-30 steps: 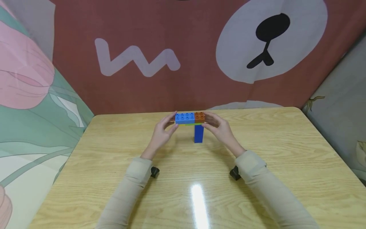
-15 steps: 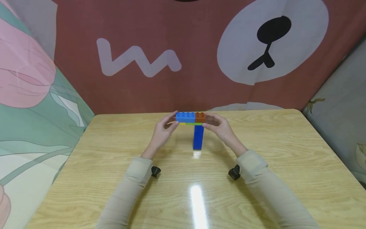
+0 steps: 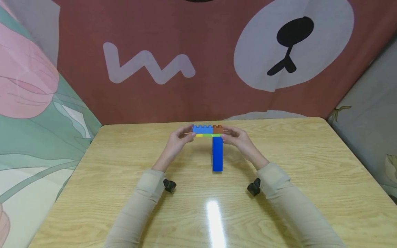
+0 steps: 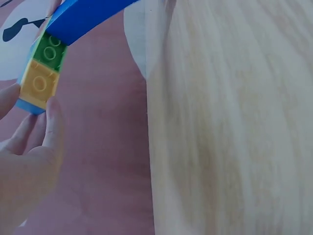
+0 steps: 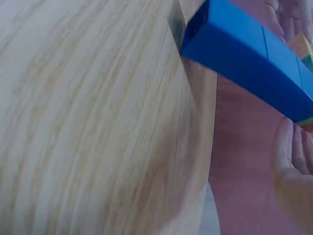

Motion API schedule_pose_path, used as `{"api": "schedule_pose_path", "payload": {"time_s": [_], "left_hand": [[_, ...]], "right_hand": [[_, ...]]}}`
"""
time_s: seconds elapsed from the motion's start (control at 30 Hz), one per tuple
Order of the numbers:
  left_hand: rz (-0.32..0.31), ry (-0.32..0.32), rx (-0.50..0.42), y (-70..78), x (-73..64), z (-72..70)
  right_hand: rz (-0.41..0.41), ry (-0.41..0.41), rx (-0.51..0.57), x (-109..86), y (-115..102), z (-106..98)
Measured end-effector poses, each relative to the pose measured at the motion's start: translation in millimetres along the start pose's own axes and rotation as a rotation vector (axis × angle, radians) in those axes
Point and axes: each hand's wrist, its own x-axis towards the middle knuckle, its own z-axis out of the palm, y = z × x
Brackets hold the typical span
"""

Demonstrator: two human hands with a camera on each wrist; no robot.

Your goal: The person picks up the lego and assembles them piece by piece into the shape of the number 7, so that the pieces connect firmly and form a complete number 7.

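Observation:
A toy-brick assembly is held above the wooden table (image 3: 124,193). Its top bar has a light blue brick (image 3: 202,130) and an orange brick (image 3: 217,129) over thin yellow and green bricks (image 3: 207,135). A dark blue column (image 3: 217,154) sticks out from under the bar toward me. My left hand (image 3: 183,136) pinches the bar's left end, and my right hand (image 3: 231,136) pinches its right end. In the left wrist view the yellow brick's underside (image 4: 39,84) and green brick (image 4: 51,49) show beside my fingers (image 4: 53,122). The right wrist view shows the dark blue column (image 5: 249,61) close up.
A fabric backdrop with a bear face (image 3: 291,44) hangs behind the table's far edge. Patterned cloth walls (image 3: 34,113) close in the left and right sides. A glare spot (image 3: 214,217) lies on the near tabletop. Beige sleeves (image 3: 139,203) cover both forearms.
Both hands have tilted the assembly, so the top studs turned away and the dark blue column swung toward me, looking longer. The hands stayed at the bar's ends.

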Motion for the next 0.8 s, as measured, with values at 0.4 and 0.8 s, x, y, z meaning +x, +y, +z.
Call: {"api": "schedule_pose_path", "payload": {"time_s": [0.4,0.8], "left_hand": [[-0.122,-0.083,-0.016,-11.2,1.5,0.6],[-0.22,-0.177,0.12,-17.3,-1.9,-2.7]], "right_hand": [[0.116,-0.114,-0.037,1.7,12,-2],[0.135,-0.21,-0.015,4.2,21,0]]}}
